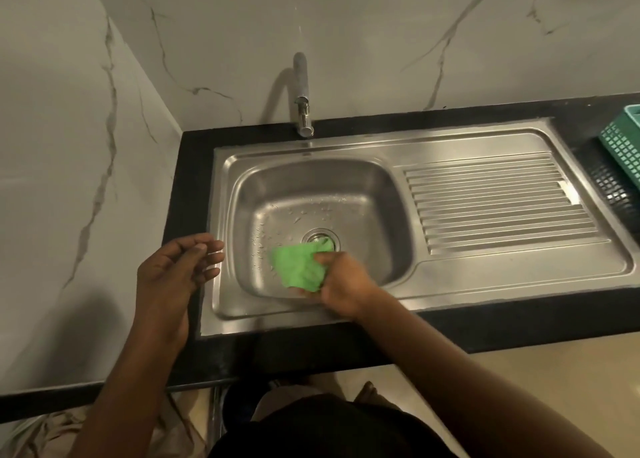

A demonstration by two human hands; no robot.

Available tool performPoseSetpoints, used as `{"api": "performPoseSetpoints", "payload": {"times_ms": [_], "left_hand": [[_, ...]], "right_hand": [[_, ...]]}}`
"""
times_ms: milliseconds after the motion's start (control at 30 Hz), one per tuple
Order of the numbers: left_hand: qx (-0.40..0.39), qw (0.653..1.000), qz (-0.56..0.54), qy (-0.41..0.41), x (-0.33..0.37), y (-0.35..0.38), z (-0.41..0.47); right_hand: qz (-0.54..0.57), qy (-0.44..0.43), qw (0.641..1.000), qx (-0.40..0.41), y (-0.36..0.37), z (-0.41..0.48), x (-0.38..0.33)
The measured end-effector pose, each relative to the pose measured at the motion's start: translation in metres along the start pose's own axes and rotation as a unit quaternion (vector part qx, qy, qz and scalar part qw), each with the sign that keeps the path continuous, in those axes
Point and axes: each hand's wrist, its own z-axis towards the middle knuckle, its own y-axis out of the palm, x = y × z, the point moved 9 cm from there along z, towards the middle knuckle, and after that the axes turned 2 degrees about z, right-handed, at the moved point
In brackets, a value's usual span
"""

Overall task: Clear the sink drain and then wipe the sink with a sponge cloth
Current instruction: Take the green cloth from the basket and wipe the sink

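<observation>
The right hand [341, 289] is down in the basin of the steel sink [311, 187], fingers [325, 257] curled tight around a bunched green sponge cloth [300, 266]; the cloth sits pressed against the basin floor at the near side, its far edge touching and partly covering the drain [320, 237]; the rest of the drain's metal ring shows just beyond it; water droplets [304, 215] speckle the basin floor behind and to the left of the cloth; the left hand [176, 274] hovers over the sink's left rim and the edge of the black table [188, 187], its fingers [207, 249] loosely spread and half-curled, gripping nothing; the chrome tap [302, 101] stands at the back of the sink, its spout pointing down over the basin's far rim, and I can't make out any water running from it; to the right of the basin lies the ribbed draining board [495, 204], bare and dry-looking; further right, at the frame's edge, a green plastic basket [623, 146] rests on the table, with a dark mesh item [613, 187] just in front of it, too cropped to identify; white marble-veined wall [381, 42] rises behind and to the left of the sink; the person's dark clothing [329, 430] fills the bottom of the view, both forearms reaching forward from it.
</observation>
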Motion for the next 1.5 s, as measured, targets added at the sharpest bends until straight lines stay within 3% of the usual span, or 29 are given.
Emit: {"api": "performPoseSetpoints", "payload": {"times_ms": [67,133,200,267,300,400,467,533,700,767,833,900,967,1033,1100,1200,1367,1500], "left_hand": [[-0.001,1.0,-0.002,-0.004,-0.001,0.001,0.0],[-0.001,1.0,-0.001,-0.007,-0.003,0.001,0.001],[0.0,1.0,-0.001,-0.009,-0.005,-0.001,0.002],[-0.001,1.0,0.001,-0.01,-0.006,-0.002,0.002],[-0.002,1.0,0.0,-0.01,-0.006,-0.003,0.003],[-0.002,1.0,-0.002,-0.017,-0.008,-0.004,0.004],[0.0,1.0,-0.002,-0.021,-0.01,-0.006,0.006],[0.003,1.0,-0.002,-0.022,-0.012,-0.01,0.008],[0.007,0.999,0.005,-0.033,-0.014,-0.012,0.016],[0.011,0.999,0.002,-0.04,-0.014,-0.011,0.021],[0.016,0.999,-0.003,-0.045,-0.013,-0.01,0.028],[0.015,0.999,-0.013,-0.049,-0.012,-0.006,0.035],[0.01,0.998,-0.022,-0.051,-0.012,0.001,0.041],[0.001,0.998,-0.028,-0.054,-0.014,0.007,0.049],[-0.011,0.998,-0.031,-0.061,-0.017,0.013,0.057],[-0.03,0.997,-0.015,-0.075,-0.024,0.019,0.063],[-0.048,0.994,0.032,-0.096,-0.04,0.026,0.066],[-0.047,0.991,0.051,-0.112,-0.052,0.027,0.064]], "right_hand": [[-0.07,-0.067,0.992,0.078,-0.043,-0.01,-0.045],[-0.247,-0.166,0.942,0.155,-0.077,-0.028,-0.093],[-0.47,-0.25,0.827,0.181,-0.089,-0.047,-0.121],[-0.644,-0.262,0.697,0.176,-0.091,-0.057,-0.116],[-0.693,-0.253,0.655,0.161,-0.09,-0.058,-0.103],[-0.756,-0.258,0.595,0.091,-0.067,-0.055,-0.043],[-0.796,-0.275,0.536,0.062,-0.043,-0.049,0.002],[-0.818,-0.265,0.509,0.034,-0.02,-0.037,0.04],[-0.809,-0.264,0.522,-0.046,0.045,-0.001,0.097],[-0.791,-0.257,0.55,-0.074,0.068,0.011,0.115],[-0.731,-0.248,0.631,-0.079,0.082,0.023,0.116],[-0.605,-0.186,0.772,-0.06,0.082,0.037,0.102],[-0.389,-0.094,0.915,-0.046,0.073,0.052,0.085],[-0.189,-0.048,0.981,-0.018,0.059,0.062,0.059],[-0.059,-0.048,0.997,0.023,0.034,0.068,0.027],[0.055,-0.12,0.982,0.132,-0.023,0.07,-0.032],[0.116,-0.23,0.911,0.322,-0.094,0.09,-0.129],[0.168,-0.243,0.889,0.349,-0.094,0.137,-0.184]]}}
